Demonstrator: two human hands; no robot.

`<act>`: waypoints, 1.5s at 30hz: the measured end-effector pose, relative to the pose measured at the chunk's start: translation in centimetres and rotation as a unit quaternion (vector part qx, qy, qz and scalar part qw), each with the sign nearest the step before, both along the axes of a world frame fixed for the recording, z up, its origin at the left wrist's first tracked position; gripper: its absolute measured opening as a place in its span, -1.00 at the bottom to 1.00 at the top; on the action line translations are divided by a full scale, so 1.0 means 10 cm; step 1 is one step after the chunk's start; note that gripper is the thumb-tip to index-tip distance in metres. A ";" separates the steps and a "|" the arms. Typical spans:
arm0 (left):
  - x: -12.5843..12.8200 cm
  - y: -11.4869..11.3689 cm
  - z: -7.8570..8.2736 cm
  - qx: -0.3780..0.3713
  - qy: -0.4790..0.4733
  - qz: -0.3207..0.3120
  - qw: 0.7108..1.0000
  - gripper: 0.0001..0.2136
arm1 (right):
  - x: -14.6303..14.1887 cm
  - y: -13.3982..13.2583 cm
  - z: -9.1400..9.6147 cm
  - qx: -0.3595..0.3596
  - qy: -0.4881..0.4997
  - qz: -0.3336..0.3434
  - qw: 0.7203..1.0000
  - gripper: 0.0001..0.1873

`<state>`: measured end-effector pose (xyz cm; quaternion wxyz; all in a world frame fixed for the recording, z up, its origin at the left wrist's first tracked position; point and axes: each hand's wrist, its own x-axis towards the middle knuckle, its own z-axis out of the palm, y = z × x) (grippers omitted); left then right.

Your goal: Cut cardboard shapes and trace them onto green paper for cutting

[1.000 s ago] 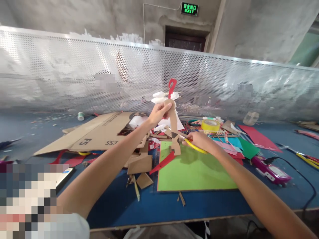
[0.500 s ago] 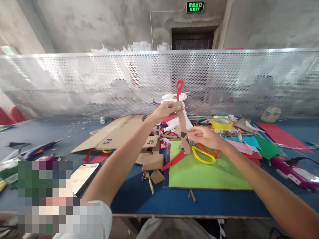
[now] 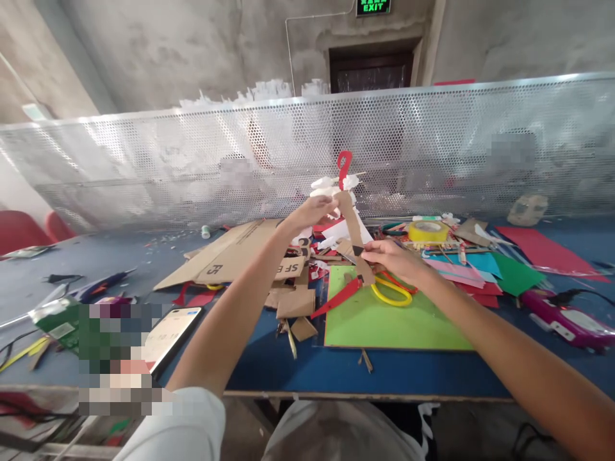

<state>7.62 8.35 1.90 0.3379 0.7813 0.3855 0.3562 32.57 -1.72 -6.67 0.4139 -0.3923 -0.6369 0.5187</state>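
Observation:
A narrow brown cardboard strip [image 3: 353, 224] with black print near its lower end stands upright between my hands. Its top is by the fingers of my left hand [image 3: 314, 211], which is closed at its left edge. The fingertips of my right hand [image 3: 391, 257] pinch the lower right edge. A pointed red paper piece [image 3: 340, 298] slants down left from the strip's bottom; whether they are joined I cannot tell. Just behind the top, a curled red paper piece [image 3: 344, 168] rises among white crumpled bits [image 3: 327, 186]. Scissors with yellow handles [image 3: 391, 294] lie under my right hand.
A green board [image 3: 398, 326] lies in front, with cardboard scraps [image 3: 296, 302] to its left. A large cardboard sheet [image 3: 225, 253] and a phone [image 3: 173, 333] are further left. Yellow tape [image 3: 427, 231], coloured paper [image 3: 519, 275] and a purple device [image 3: 567, 320] lie right. A perforated metal screen [image 3: 288, 153] stands behind.
My right hand has shifted slightly up along the strip, and its lower end has swung a little right. My left thumb no longer shows across the strip's face. The view has tilted.

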 end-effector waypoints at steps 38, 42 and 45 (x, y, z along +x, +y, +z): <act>0.34 -0.64 -0.75 0.084 -0.081 -0.081 0.990 -0.54 | -0.14 -0.02 0.02 0.078 0.079 -0.079 0.991 -0.51; 0.33 -0.71 -0.78 0.050 -0.028 -0.137 0.989 -0.43 | -0.09 0.06 0.02 0.130 0.093 -0.159 0.974 -0.50; 0.33 -0.73 -0.81 0.049 -0.022 -0.156 0.986 -0.41 | -0.04 0.10 0.03 0.136 0.113 -0.165 0.970 -0.49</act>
